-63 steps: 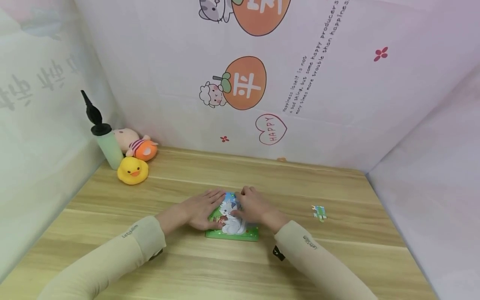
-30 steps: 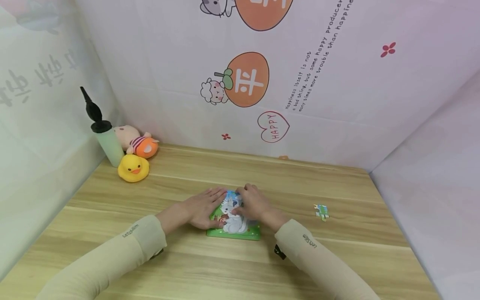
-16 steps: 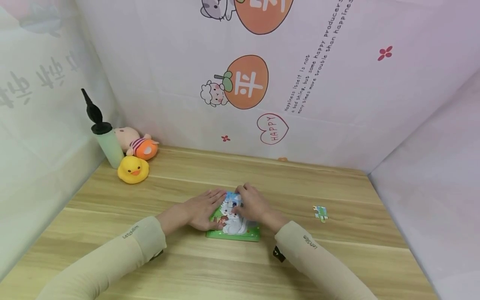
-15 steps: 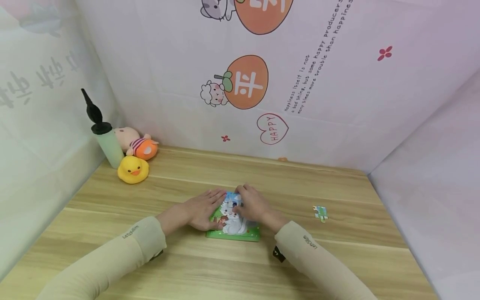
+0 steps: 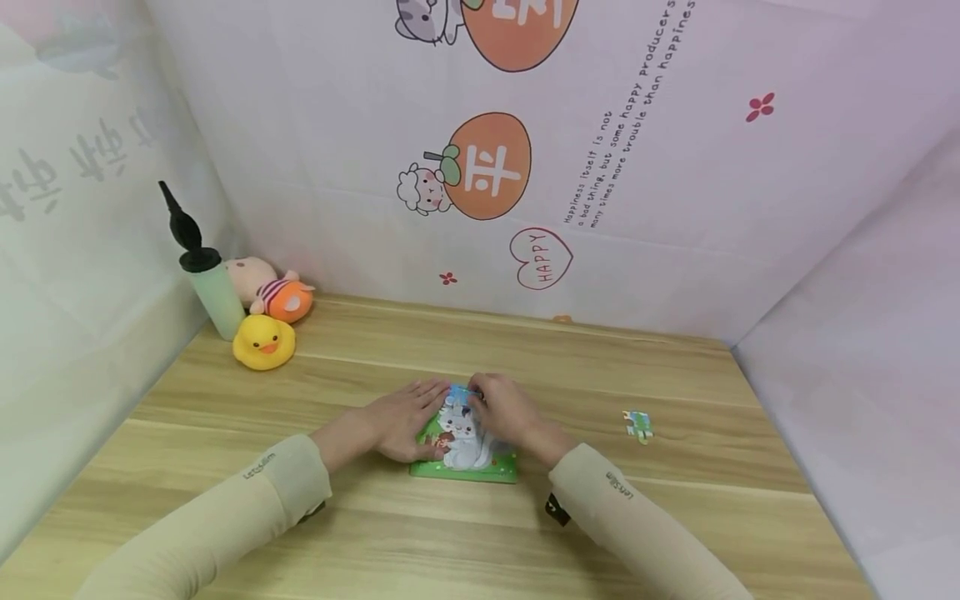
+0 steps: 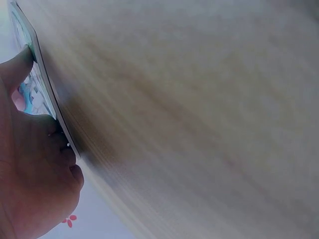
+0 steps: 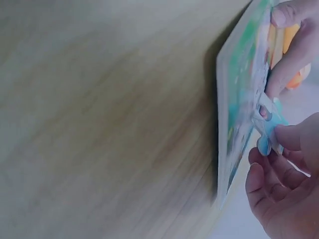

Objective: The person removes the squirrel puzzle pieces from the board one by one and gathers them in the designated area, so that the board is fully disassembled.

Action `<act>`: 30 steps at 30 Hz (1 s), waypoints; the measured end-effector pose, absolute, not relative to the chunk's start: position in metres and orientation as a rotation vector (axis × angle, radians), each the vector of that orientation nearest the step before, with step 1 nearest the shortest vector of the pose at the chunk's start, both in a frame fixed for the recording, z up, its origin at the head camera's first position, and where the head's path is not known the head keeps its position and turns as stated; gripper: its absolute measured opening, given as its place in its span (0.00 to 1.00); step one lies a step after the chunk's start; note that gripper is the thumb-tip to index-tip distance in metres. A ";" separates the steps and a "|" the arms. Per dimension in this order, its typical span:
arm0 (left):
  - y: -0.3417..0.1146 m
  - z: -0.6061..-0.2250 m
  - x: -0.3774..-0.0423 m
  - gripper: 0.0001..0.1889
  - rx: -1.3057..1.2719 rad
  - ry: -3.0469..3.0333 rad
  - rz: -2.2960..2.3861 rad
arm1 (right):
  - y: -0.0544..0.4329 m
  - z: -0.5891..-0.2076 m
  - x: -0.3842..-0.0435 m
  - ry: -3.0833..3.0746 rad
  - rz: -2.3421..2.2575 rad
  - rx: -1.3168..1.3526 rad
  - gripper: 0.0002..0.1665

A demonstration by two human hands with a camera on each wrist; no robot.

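Observation:
A jigsaw puzzle (image 5: 465, 458) with a white cartoon animal on a green and blue ground lies flat in its tray on the wooden table. My left hand (image 5: 402, 419) rests along its left side, fingers fairly straight and thumb laid over the picture. My right hand (image 5: 510, 410) is at the upper right part of the puzzle. Between thumb and fingers it pinches a light-blue puzzle piece (image 7: 271, 127), which stands tilted up from the surface in the right wrist view. Whether the piece still touches the puzzle is unclear.
A few loose puzzle pieces (image 5: 638, 426) lie to the right on the table. At the back left stand a yellow rubber duck (image 5: 264, 342), a pale green hand pump (image 5: 217, 296) and a plush toy (image 5: 281, 298). Printed white cloth walls (image 5: 360, 208) border the table.
The right thumb has slid upward toward the puzzle's top edge, and the piece in the right fingers is now tilted up. My left hand has stayed in place.

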State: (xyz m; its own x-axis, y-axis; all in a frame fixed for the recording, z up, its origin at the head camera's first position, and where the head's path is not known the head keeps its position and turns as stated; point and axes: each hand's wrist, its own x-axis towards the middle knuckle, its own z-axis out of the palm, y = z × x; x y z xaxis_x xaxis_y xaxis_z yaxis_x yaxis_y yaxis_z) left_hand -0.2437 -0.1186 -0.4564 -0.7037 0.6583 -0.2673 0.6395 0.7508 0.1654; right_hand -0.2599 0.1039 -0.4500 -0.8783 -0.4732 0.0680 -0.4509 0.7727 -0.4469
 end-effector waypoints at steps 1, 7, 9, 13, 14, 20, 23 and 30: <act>-0.118 -0.457 -0.244 0.53 1.004 2.639 0.083 | 0.105 -0.450 -0.260 2.900 -0.767 -0.765 0.09; -0.117 -0.458 -0.246 0.53 1.005 2.637 0.087 | 0.130 -0.436 -0.269 2.873 -0.906 -0.745 0.05; -0.117 -0.459 -0.247 0.53 1.000 2.634 0.085 | 0.148 -0.429 -0.275 2.880 -0.849 -0.724 0.05; -0.117 -0.460 -0.247 0.53 0.988 2.630 0.086 | 0.195 -0.419 -0.287 2.834 -0.716 -0.723 0.03; -0.117 -0.461 -0.247 0.53 0.988 2.628 0.087 | 0.208 -0.417 -0.289 2.813 -0.705 -0.735 0.02; -0.117 -0.461 -0.247 0.53 0.997 2.623 0.098 | 0.264 -0.414 -0.295 2.720 -0.614 -0.733 0.06; -0.118 -0.460 -0.247 0.53 0.995 2.622 0.098 | 0.277 -0.414 -0.293 2.701 -0.566 -0.704 0.06; -0.117 -0.460 -0.248 0.53 0.997 2.615 0.106 | 0.283 -0.419 -0.290 2.690 -0.530 -0.626 0.04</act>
State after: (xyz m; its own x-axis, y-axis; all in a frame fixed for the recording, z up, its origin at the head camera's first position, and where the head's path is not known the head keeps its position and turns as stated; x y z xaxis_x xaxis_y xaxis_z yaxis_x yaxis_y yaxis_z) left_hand -0.2478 -0.1171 -0.4601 -0.6961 0.6584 -0.2863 0.6331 0.7510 0.1876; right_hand -0.2902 0.2831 -0.4193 -0.8497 -0.4755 -0.2277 -0.3535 0.8342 -0.4232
